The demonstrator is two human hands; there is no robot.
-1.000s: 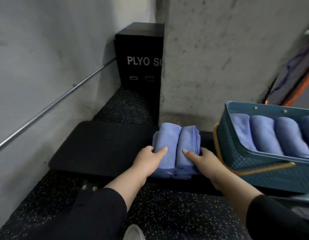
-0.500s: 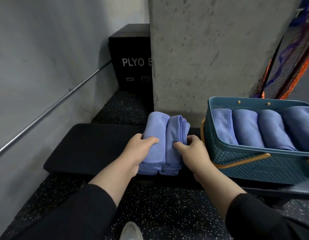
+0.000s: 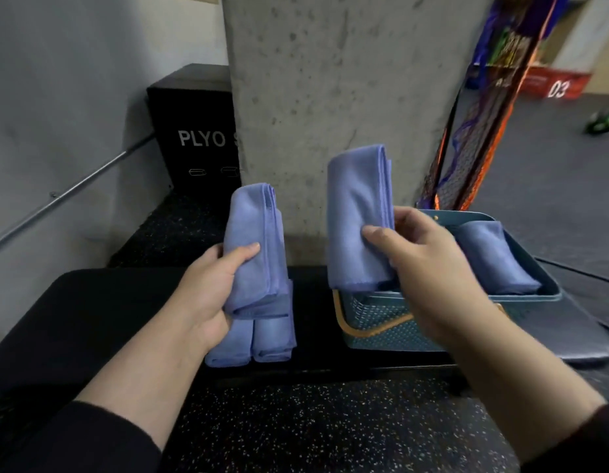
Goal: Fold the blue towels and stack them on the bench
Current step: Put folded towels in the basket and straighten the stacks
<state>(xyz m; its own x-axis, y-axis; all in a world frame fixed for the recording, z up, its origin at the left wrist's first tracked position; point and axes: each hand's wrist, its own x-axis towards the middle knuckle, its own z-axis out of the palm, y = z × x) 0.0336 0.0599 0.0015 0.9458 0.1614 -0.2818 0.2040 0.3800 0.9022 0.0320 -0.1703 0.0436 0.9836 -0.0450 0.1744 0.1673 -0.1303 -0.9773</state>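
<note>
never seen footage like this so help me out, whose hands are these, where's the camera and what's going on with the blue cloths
There is no machine here. A person wears one wide-angle camera on the head, looking forward and down, so the two bare hands are that person's own.

The left hand grips one folded blue towel, raised just over two more folded towels lying side by side on the black padded bench. The right hand pinches a second folded towel, held up above a teal plastic basket that also stands on the bench. At least one rolled blue towel lies inside the basket.

Behind the bench stand a concrete pillar and a black plyo box.
</note>
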